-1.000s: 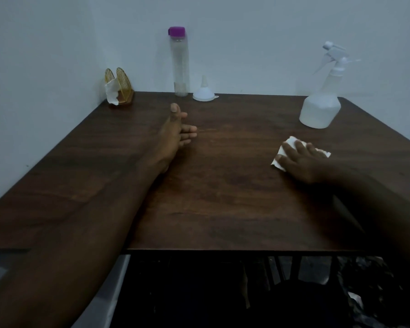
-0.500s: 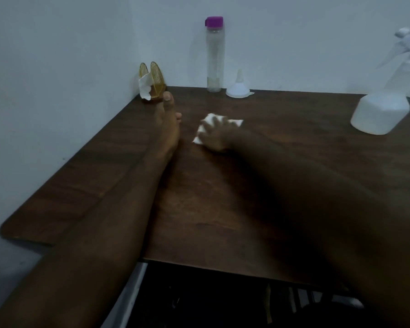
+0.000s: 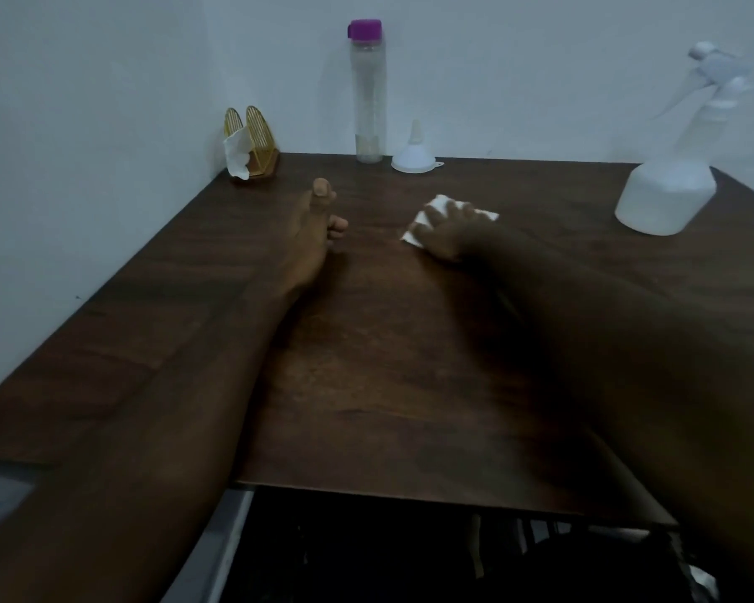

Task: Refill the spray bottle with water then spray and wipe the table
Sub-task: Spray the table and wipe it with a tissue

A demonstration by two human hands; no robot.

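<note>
Head view: right hand (image 3: 447, 237) presses spread fingers on a flat white tissue (image 3: 437, 205); left hand (image 3: 314, 230) relaxed.

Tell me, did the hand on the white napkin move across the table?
Yes. The right hand slid the napkin left, away from the spray bottle, past the funnel, then came back a little to the right.

No readable text

We find no legible words, labels, brands or numbers on anything here; the dim, blurred view shows none.
</note>
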